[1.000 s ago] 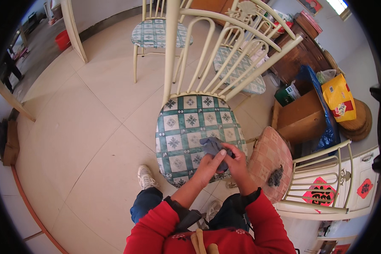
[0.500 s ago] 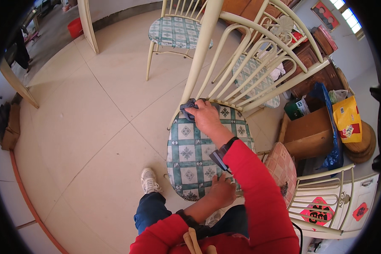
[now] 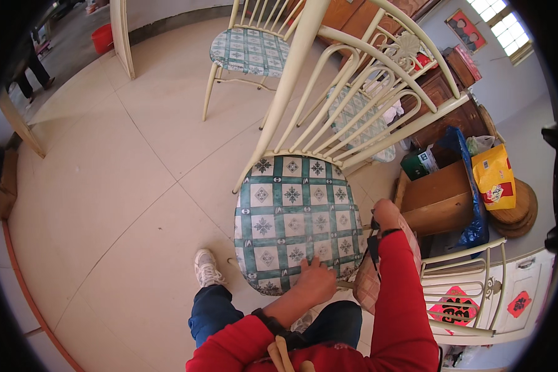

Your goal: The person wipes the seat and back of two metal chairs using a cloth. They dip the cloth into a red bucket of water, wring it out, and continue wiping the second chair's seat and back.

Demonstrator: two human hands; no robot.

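Observation:
Before me stands a cream metal chair; its rounded seat [image 3: 291, 217] has a green-and-white checked cover with leaf motifs. Its curved spindle back [image 3: 347, 93] rises at the far side. My left hand [image 3: 316, 282] rests on the seat's near edge, fingers apart and fingertips on the cover. Off the seat to the right, my right hand [image 3: 387, 214] is closed. A dark bit at its left side looks like the grey cloth, mostly hidden. Below that hand is a pink checked seat [image 3: 367, 288], partly covered by my forearm.
Another checked chair [image 3: 249, 53] stands farther back, and a third seat [image 3: 363, 121] shows through the spindles. To the right are a brown box [image 3: 437, 189], a blue plastic sheet [image 3: 474, 229], a yellow bag [image 3: 496, 177] and a round wooden stool [image 3: 521, 208]. A red bucket [image 3: 102, 38] stands by the doorway.
My right hand, which pressed a grey cloth at the back left of the seat, has swung right and toward me, off the chair. My left hand stays at the near edge.

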